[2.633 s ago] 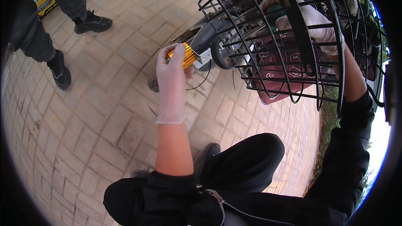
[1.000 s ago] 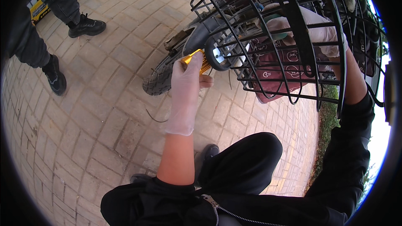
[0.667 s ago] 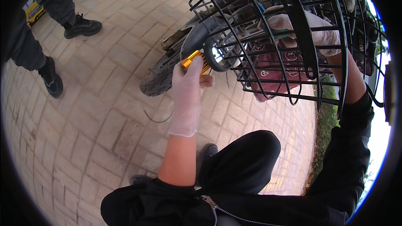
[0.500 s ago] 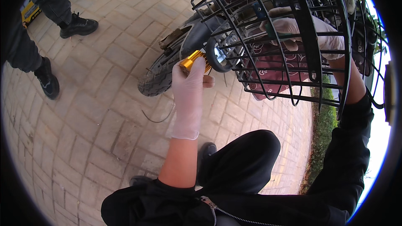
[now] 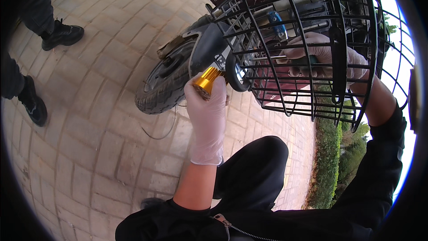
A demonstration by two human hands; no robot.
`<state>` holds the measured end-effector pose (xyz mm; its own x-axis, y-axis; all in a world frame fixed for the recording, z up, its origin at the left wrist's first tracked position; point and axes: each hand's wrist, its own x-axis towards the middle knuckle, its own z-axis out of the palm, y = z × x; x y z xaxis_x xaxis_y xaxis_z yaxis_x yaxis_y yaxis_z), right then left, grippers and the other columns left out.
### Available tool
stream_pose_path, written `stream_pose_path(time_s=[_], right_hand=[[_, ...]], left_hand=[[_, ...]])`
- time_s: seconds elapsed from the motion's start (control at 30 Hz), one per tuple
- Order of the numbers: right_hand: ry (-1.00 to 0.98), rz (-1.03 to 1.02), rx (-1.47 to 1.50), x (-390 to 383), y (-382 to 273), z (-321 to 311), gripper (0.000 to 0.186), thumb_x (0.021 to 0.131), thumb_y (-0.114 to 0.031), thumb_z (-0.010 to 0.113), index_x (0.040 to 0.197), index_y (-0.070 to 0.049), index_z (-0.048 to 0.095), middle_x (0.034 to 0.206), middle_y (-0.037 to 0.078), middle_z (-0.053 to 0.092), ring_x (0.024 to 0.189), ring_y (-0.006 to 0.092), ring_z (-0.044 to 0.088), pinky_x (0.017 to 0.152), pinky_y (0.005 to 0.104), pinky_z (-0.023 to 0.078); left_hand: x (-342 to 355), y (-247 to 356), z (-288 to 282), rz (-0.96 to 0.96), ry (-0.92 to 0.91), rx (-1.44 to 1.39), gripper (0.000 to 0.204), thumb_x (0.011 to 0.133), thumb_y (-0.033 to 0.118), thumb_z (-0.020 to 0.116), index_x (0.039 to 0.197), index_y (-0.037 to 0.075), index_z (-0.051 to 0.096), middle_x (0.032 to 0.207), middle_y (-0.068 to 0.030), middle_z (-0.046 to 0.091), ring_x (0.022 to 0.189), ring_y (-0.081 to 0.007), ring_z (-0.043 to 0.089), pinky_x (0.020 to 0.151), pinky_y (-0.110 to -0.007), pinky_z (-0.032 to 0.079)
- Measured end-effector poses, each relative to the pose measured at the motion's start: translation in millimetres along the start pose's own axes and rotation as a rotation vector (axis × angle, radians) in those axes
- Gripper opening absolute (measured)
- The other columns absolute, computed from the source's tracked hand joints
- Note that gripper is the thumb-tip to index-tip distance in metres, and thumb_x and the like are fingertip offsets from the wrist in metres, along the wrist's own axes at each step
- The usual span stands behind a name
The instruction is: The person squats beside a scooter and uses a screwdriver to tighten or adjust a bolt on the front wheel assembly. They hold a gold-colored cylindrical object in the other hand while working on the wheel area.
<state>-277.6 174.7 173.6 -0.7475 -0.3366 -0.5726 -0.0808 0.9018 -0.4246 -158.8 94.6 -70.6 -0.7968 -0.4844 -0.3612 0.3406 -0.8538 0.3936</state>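
Two-Handed Hold at the Front of a Two-Wheeler

Left hand: The gloved left hand (image 5: 206,103) grasps a gold finned lamp (image 5: 209,78) between the thumb and the fingers. The lamp sits just beside the black ring (image 5: 230,73) and the front fender (image 5: 208,47), above the front wheel (image 5: 154,96). Its round face is tilted toward the wearer, with the finned end toward the vehicle. This grip appears chosen to fix the lamp's position and angle while leaving its rear side free. Whether the lamp touches the ring cannot be told.

Right hand: The gloved right hand (image 5: 325,52) is clenched around the green handle of a screwdriver (image 5: 280,57). Both are seen behind the bars of the black wire basket (image 5: 339,71). The shaft runs roughly level toward the mounting area near the ring; the tip is hidden. The handle lies in line with the forearm, a hold that probably suits turning and pushing along the shaft. The arm seems to pass around the basket because the wire bars bar a direct approach.

Surroundings: A thin cable (image 5: 154,139) lies loosely curved over the paving, below the wheel. At the far left stand a co-worker's dark shoes (image 5: 63,35), well apart from both hands.
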Motion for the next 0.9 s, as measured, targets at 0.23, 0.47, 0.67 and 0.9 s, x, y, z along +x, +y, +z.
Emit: stream_pose_path(time_s=[0.23, 0.47, 0.67, 0.9], right_hand=[[-0.355, -0.441, -0.143, -2.8, -3.8, -17.9, 0.071, 0.095, -0.054, 0.058, 0.137, 0.002, 0.053, 0.126, 0.022, 0.060, 0.098, 0.0217, 0.063, 0.077, 0.0315, 0.051], [-0.063, -0.073, 0.270, -1.4, -1.7, 0.9, 0.028, 0.098, -0.018, 0.062, 0.121, -0.002, 0.063, 0.100, 0.009, 0.070, 0.084, 0.0169, 0.069, 0.077, 0.0293, 0.054], [0.015, -0.389, -0.657, 10.0, -14.0, 4.1, 0.029, 0.087, -0.022, 0.074, 0.107, -0.002, 0.070, 0.089, 0.010, 0.069, 0.073, 0.0199, 0.070, 0.067, 0.0326, 0.055], [0.157, -0.866, -0.636, 27.1, -2.3, 8.0, 0.040, 0.084, -0.034, 0.077, 0.106, -0.001, 0.071, 0.088, 0.007, 0.070, 0.070, 0.0173, 0.068, 0.060, 0.0300, 0.053]], left_hand=[[0.3, 2.4, -2.9, -0.006, -0.008, 0.077, 0.042, 0.094, 0.011, 0.070, 0.125, -0.002, 0.045, 0.106, -0.0095, 0.058, 0.082, -0.0085, 0.057, 0.070, -0.022, 0.052], [5.9, -15.5, -6.6, 0.055, -0.017, 0.055, 0.045, 0.094, 0.012, 0.072, 0.127, -0.002, 0.044, 0.113, -0.0098, 0.054, 0.093, -0.0088, 0.056, 0.078, -0.021, 0.051], [5.5, -21.1, -2.1, 0.082, 0.024, 0.059, 0.044, 0.096, 0.019, 0.070, 0.125, -0.001, 0.044, 0.091, -0.0093, 0.062, 0.064, -0.0097, 0.059, 0.060, -0.024, 0.053], [2.6, -12.1, 1.0, 0.014, 0.052, 0.070, 0.038, 0.097, 0.018, 0.066, 0.122, -0.003, 0.047, 0.096, -0.0104, 0.065, 0.066, -0.0104, 0.062, 0.062, -0.026, 0.054]])
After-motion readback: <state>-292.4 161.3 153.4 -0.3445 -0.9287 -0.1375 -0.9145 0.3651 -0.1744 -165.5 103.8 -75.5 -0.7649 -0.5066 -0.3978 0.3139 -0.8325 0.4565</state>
